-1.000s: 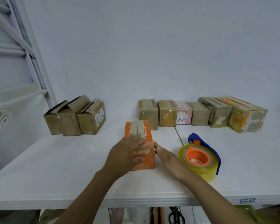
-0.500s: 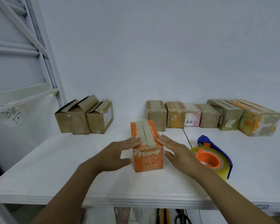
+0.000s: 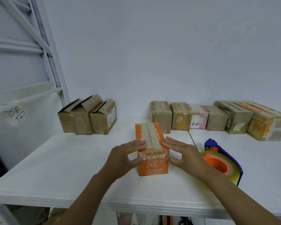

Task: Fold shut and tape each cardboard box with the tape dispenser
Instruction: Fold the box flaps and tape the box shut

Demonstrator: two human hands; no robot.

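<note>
An orange cardboard box [image 3: 152, 164] marked PRAMY stands near the table's front, its top flaps folded flat with a seam down the middle. My left hand [image 3: 125, 158] grips its left side, fingers on the top edge and thumb on the front. My right hand [image 3: 183, 156] holds its right side the same way. The tape dispenser [image 3: 222, 161], blue with an orange hub and a clear tape roll, lies just right of my right wrist, partly hidden by my forearm.
Three brown boxes [image 3: 88, 117] with raised flaps stand at the back left. A row of several closed, taped boxes [image 3: 217, 119] lines the back right. The white table [image 3: 55, 172] ends at a front edge near me. A white metal rack [image 3: 39, 54] rises at the left.
My hands shifted from the box's sides to clasp it with fingers on the top edges and thumbs on the front. The view has moved closer and to the left.
</note>
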